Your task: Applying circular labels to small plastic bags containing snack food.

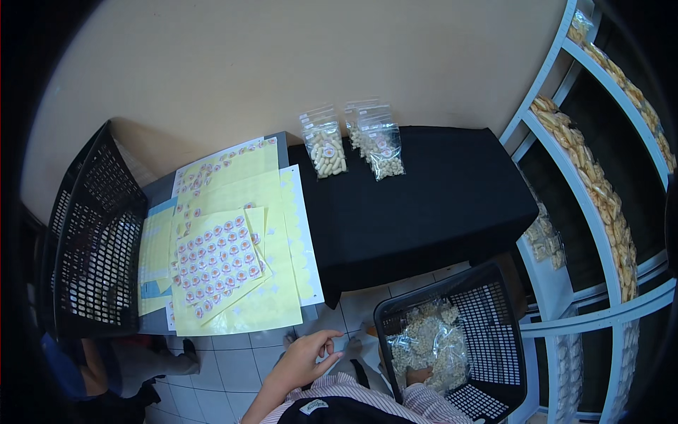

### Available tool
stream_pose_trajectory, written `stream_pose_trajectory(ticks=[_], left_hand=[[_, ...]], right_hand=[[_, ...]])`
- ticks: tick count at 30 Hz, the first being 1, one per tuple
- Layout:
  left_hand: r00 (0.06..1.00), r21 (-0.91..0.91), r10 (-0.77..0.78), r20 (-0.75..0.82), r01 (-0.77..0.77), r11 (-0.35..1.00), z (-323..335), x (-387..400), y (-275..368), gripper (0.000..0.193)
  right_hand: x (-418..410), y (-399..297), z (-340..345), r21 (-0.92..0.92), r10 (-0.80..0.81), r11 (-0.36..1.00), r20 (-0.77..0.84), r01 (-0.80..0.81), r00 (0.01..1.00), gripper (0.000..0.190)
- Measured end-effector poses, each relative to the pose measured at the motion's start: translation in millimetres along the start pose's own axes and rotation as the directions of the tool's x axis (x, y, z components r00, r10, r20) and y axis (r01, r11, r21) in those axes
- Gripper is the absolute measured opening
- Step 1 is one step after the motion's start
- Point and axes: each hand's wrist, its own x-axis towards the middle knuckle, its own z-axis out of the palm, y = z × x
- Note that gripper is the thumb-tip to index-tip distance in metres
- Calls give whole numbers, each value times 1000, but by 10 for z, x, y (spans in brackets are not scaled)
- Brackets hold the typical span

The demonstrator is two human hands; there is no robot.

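Note:
My left hand (pixel 312 355) is raised over the tiled floor, its fingers apart and nothing in them. To the right, my right hand (pixel 419 375) reaches into a black plastic basket (pixel 490 339) and touches the clear bags of small pale pieces (pixel 431 339) there; its fingertips are hidden, so a grip cannot be told. On the black-covered table (pixel 424 212), a row of stickered zip bags of small round pieces (pixel 385 159) stands at the back, beside zip bags of longer pale pieces (pixel 328 153). Yellow sheets of round stickers (pixel 220 259) lie overlapping on the left.
Upright black baskets (pixel 98 238) stand at the left end of the sticker sheets. Curving at the right is a pale metal shelf rack (pixel 582 180) full of bagged goods (pixel 593 175). Part of another person (pixel 132 365) shows at the lower left. A wall (pixel 318 58) rises behind.

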Motion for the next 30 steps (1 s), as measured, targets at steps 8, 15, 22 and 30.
stream_pose_trajectory(ticks=[8, 15, 22, 30], left_hand=[[983, -32, 151, 104, -148, 988, -254, -9, -5, 33], [977, -219, 168, 133, -137, 966, -490, -225, -324, 31], [966, -608, 250, 71, -157, 778, -611, -238, -543, 41], [977, -821, 201, -66, -167, 546, -950, -312, -531, 46]], right_hand=[[731, 656, 138, 481, 28, 827, 482, -291, 876, 30], [289, 63, -1013, 930, -113, 338, 194, -146, 974, 29], [-1111, -2055, -1832, 993, -517, -69, 50, -99, 854, 37], [-2456, -3025, -1674, 984, -892, 19, 97, -177, 442, 28]])
